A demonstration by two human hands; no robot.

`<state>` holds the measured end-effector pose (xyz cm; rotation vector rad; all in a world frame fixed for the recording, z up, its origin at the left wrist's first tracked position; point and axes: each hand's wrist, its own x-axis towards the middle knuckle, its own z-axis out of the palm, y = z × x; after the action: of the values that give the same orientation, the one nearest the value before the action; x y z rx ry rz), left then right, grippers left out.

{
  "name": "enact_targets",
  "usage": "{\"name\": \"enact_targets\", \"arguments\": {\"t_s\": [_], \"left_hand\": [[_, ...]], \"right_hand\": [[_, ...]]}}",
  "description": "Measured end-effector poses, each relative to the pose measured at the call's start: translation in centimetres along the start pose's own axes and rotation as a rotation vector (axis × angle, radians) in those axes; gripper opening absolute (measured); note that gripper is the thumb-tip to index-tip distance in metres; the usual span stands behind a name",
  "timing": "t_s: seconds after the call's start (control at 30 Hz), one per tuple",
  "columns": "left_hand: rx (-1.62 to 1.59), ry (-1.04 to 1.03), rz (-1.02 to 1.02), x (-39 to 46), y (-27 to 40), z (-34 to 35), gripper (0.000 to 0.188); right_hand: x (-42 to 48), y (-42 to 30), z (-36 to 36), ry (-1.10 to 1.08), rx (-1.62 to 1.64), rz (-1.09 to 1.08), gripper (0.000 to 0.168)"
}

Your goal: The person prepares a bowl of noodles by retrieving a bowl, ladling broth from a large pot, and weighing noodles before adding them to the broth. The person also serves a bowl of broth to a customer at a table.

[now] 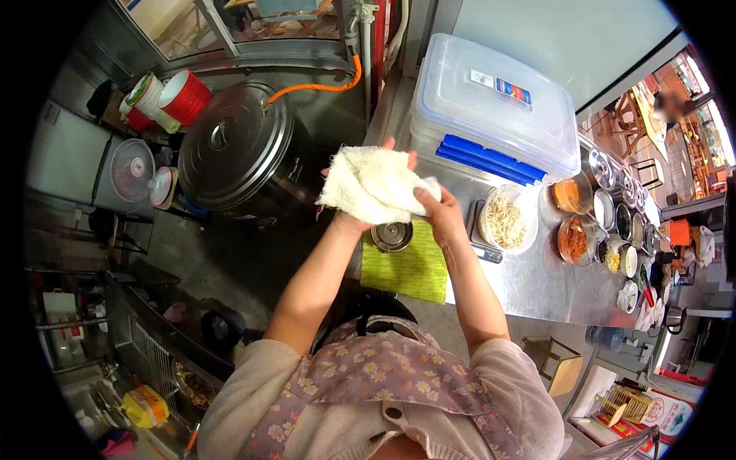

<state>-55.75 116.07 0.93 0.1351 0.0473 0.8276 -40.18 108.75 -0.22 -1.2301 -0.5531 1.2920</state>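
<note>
A white terry cloth [368,181] lies spread over my left hand [355,221], which is mostly hidden beneath it, with a few fingertips showing past its far edge. My right hand [441,210] pinches the cloth's right side between thumb and fingers. Below the cloth, a round metal lid or container [393,236] rests on a green ribbed cloth [405,267] at the edge of the steel counter. Just right of my right hand stands a clear tub of bean sprouts [507,221], beside a digital kitchen scale [486,253].
Stacked clear plastic boxes [500,98] with blue latches stand on the steel counter [540,293]. Bowls of ingredients [572,238] line its right side. On the left are a large lidded steel pot [236,144] with an orange hose [316,87] and a fan [133,167]. A stool [552,362] stands behind right.
</note>
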Motion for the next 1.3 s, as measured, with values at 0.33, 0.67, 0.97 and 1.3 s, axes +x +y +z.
{"name": "enact_targets", "arguments": {"t_s": [0.33, 0.67, 0.97, 1.3], "left_hand": [[0.834, 0.437, -0.266, 4.6, 4.8, -8.5, 0.036], [2.515, 0.340, -0.271, 4.9, 4.2, -11.5, 0.044], [2.480, 0.399, -0.154, 6.0, 3.8, -15.0, 0.041], [2.220, 0.184, -0.097, -6.8, -1.1, -4.6, 0.124]], "right_hand": [[9.2, 3.8, -4.7, 0.217, -0.363, -0.237, 0.018], [7.7, 8.1, -7.4, 0.158, -1.494, -0.467, 0.050], [8.9, 7.4, -7.9, 0.273, -1.628, -0.683, 0.031], [-4.1, 8.8, -11.2, -0.004, -0.708, -0.075, 0.036]]}}
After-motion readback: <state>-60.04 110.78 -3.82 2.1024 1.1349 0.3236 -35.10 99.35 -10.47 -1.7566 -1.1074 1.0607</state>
